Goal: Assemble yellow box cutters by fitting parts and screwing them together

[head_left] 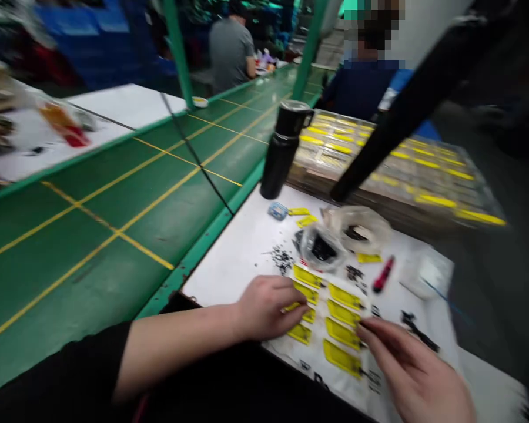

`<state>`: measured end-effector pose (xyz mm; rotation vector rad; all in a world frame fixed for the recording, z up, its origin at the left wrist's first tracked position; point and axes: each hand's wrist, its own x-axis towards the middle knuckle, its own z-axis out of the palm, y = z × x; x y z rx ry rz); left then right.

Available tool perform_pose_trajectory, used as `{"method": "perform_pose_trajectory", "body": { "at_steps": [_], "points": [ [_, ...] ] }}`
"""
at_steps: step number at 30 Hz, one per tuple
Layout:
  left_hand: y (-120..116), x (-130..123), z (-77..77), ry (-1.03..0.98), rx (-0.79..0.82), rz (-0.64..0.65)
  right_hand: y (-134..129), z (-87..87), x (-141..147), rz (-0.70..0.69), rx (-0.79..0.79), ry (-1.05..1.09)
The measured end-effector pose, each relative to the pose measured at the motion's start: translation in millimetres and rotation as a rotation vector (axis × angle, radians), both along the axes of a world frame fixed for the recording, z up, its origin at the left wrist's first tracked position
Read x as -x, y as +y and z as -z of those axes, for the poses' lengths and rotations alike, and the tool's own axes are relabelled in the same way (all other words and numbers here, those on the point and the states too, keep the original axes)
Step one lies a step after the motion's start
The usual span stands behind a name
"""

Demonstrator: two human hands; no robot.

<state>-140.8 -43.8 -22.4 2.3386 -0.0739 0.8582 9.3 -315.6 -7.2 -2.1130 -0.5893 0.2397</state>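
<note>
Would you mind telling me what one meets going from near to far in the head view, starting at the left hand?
left hand → scattered small black parts → small blue item → black insulated bottle → co-worker in a grey shirt

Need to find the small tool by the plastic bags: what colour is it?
The small tool is red with a dark tip; head view.

Light's fairly bright and even, mostly from above, I think, though the source isn't in view. Shadows are soft. Wide-angle bend at the edges, with the green workbench (pixel 114 235) rail bowing. My right hand (pixel 417 370) has motion blur. The far-left packaging (pixel 57 123) and black pole (pixel 405 106) are smeared too. Mild glare on the plastic bag (pixel 321 247).
</note>
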Motion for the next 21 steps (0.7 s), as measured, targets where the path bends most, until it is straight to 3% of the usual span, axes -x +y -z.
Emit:
{"method": "perform_pose_trajectory", "body": {
  "at_steps": [4,12,21],
  "points": [
    [6,-1,-4.8,-0.009,0.077,0.047,23,-16.5,28,0.060,-0.176,0.237],
    [4,0,-3.1,0.022,0.039,0.048,29,-22.3,35,-0.100,-0.132,0.047],
    [6,-1,-4.7,0.016,0.036,0.066,36,-25.7,35,0.011,-0.186,0.128]
  ]
}}
